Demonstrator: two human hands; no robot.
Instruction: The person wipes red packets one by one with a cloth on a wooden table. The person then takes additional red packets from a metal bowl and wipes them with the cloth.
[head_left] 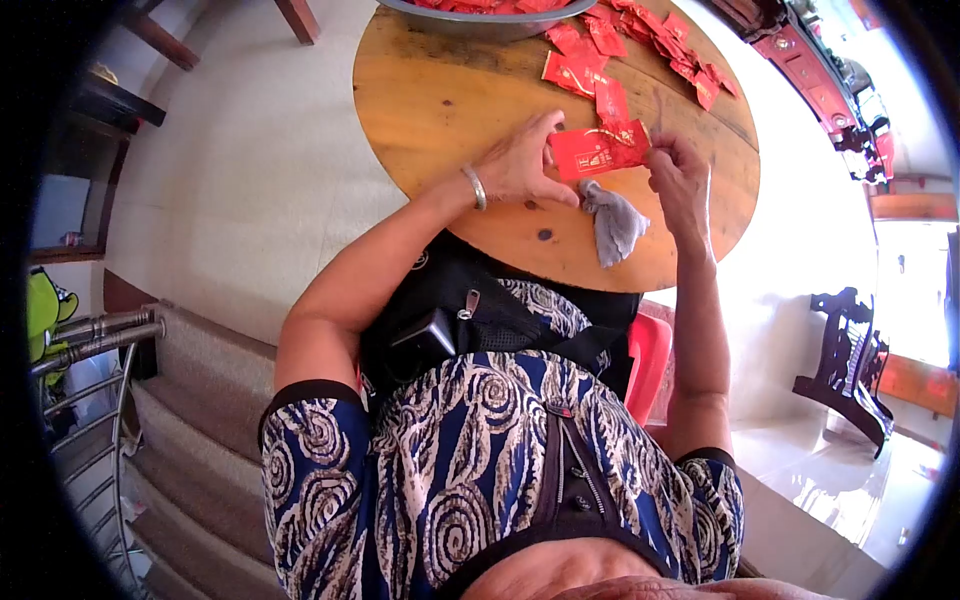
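A red packet (598, 150) with gold print is held above the wooden table, pinched at its right end by my right hand (680, 180). My left hand (515, 165) curves around the packet's left end, thumb and fingers spread apart, with a silver bracelet at the wrist. Just below the packet, a crumpled grey cloth (617, 225) lies on the round wooden table (440, 100). More red packets (580, 70) are strewn beyond my hands, one of them right behind the held packet.
At the table's far edge stands a metal basin (490, 24) full of red packets. A black bag (430, 310) rests on my lap. Stairs (200, 420) with a metal railing (95, 345) descend on the left. Dark carved furniture (850, 360) stands to the right, and a red plastic seat (648, 365) shows beside me.
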